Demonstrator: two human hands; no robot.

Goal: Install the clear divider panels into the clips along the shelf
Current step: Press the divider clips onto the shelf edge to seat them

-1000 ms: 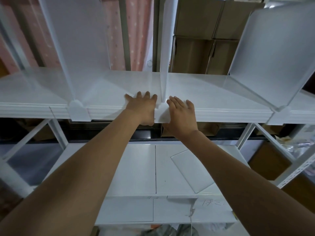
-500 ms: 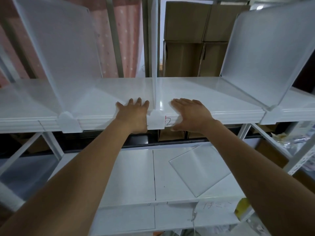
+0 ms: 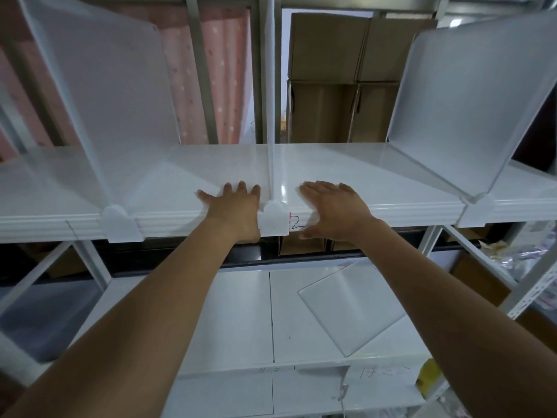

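Observation:
Three clear divider panels stand upright on the white shelf (image 3: 376, 188): a left panel (image 3: 99, 95), a middle panel (image 3: 272, 116) seen edge-on, and a right panel (image 3: 470, 107). Each sits in a white clip on the shelf's front edge: left clip (image 3: 122, 224), middle clip (image 3: 273, 220), right clip (image 3: 477, 203). My left hand (image 3: 235, 209) lies flat on the shelf, touching the middle clip's left side. My right hand (image 3: 334, 206) lies spread on the shelf a little right of that clip, holding nothing. A loose clear panel (image 3: 352, 306) lies flat on the lower shelf.
Cardboard boxes (image 3: 340, 79) are stacked behind the shelf at the right, and a pink dotted curtain (image 3: 223, 76) hangs behind at the left. The lower white shelf (image 3: 235, 321) has handwriting on its front edge. White angled rack braces (image 3: 530, 285) stand at the right.
My right hand has slid away from the middle clip to the right, uncovering a handwritten mark on the shelf edge. My left hand stays against the clip. The view has tilted upward.

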